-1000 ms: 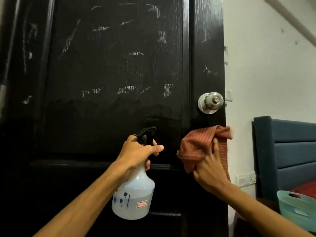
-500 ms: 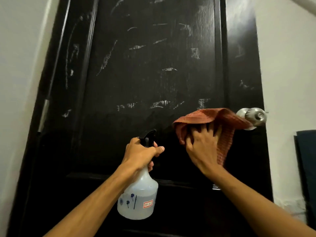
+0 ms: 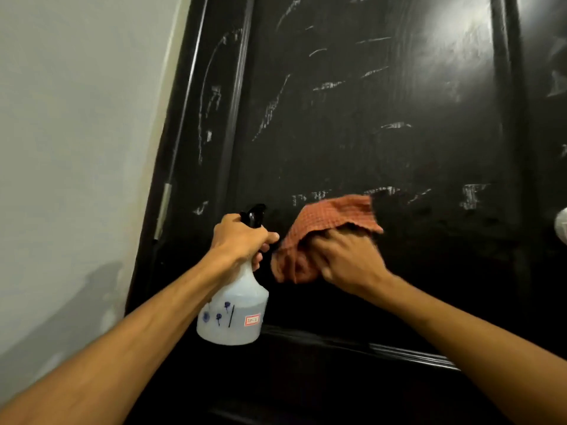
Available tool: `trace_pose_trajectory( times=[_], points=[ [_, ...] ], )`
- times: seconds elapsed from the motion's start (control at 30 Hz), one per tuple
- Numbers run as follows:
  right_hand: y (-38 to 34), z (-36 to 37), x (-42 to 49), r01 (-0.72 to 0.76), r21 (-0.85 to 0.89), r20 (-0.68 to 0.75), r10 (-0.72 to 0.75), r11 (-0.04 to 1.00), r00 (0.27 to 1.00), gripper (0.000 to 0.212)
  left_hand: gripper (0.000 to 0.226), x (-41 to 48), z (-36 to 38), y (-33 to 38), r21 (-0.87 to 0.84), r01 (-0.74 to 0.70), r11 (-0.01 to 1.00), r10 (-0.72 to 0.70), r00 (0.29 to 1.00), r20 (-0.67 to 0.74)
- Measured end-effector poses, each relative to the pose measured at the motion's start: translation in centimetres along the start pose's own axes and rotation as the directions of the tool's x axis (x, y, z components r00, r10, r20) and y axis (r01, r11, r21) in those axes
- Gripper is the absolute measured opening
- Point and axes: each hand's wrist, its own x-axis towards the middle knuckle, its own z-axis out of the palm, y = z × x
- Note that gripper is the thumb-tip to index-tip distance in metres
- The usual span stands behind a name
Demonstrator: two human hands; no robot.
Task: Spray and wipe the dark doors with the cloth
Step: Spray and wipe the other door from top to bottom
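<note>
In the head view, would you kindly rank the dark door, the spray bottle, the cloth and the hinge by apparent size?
1. Dark wooden door
2. Translucent white spray bottle and crumpled orange checked cloth: look alike, and hands hide part of each, so unranked
3. Small metal hinge

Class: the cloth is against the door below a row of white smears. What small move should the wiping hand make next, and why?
Probably slide the cloth up a little. The right hand presses it on the dark door just under white smears not yet wiped, while the left hand holds the spray bottle aside.
</note>
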Motion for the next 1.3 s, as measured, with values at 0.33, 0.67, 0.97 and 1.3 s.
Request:
trace_pose_trajectory(
  times=[0.33, 0.67, 0.97, 1.3],
  points=[
    [-7.0, 3.7, 10.6, 0.064, 0.11, -0.017, -0.063, 0.992, 0.998, 0.039, 0.018, 3.2, -6.5, -5.5, 0.097, 0.02, 0.995, -0.001, 0.981, -0.195],
    [-14.5, 7.7, 20.7, 0.172, 0.122, -0.075, -0.164, 0.977, 0.984, 0.045, 0.01, 5.7, -12.8, -8.6, 0.118, -0.003, 0.993, 0.049, 0.919, -0.391],
    [-16.5, 8.8, 21.1, 0.21, -0.014, 0.045, -0.21, 0.978, 0.977, 0.055, 0.009, 4.8, -15.1, -9.5, 0.068, 0.042, 0.997, -0.01, 0.911, -0.413],
    [-9.9, 5.7, 9.3, 0.318, -0.078, 0.122, -0.307, 0.945, 0.944, 0.046, 0.01, 0.9, -10.4, -6.8, 0.103, 0.017, 0.995, 0.018, 0.946, -0.323]
  ],
)
